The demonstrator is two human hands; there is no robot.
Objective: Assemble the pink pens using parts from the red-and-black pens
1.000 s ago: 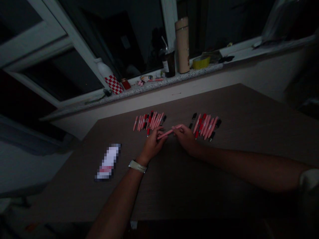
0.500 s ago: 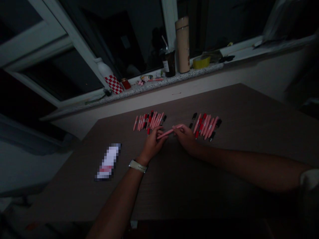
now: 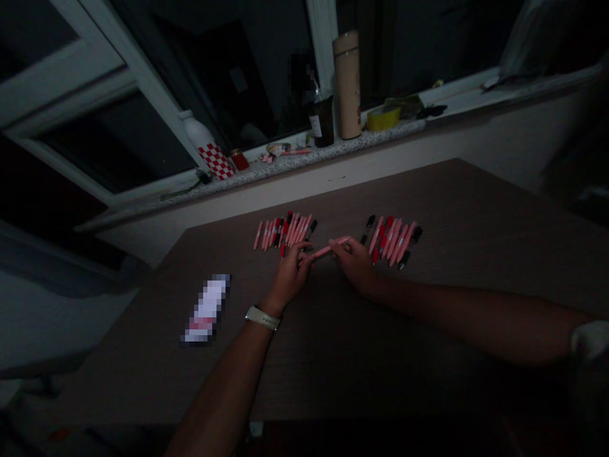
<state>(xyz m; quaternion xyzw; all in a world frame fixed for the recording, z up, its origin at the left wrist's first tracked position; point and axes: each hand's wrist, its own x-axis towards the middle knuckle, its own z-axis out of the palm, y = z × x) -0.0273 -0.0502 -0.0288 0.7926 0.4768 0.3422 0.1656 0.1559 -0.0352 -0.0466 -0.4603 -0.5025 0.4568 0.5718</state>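
Observation:
A pink pen (image 3: pixel 323 252) spans the gap between my two hands, tilted up to the right over the table. My left hand (image 3: pixel 291 269) pinches its left end between thumb and fingers. My right hand (image 3: pixel 353 261) grips the other end, hiding part of it. Just beyond my left hand lies a row of pink, red and black pens (image 3: pixel 295 230). A second group of pens (image 3: pixel 392 238), mostly pink with some red and black, lies beyond and right of my right hand.
A phone (image 3: pixel 207 310) lies left on the brown table (image 3: pixel 380 355). Along the windowsill behind stand a checkered bottle (image 3: pixel 215 158), a small red jar (image 3: pixel 239 159), a dark cup (image 3: pixel 322 124), a tan flask (image 3: pixel 348 86) and a yellow tape roll (image 3: pixel 383 118).
My left thumb and fingers have closed further over the left end of the pink pen, covering more of it. My right hand stays nearly still.

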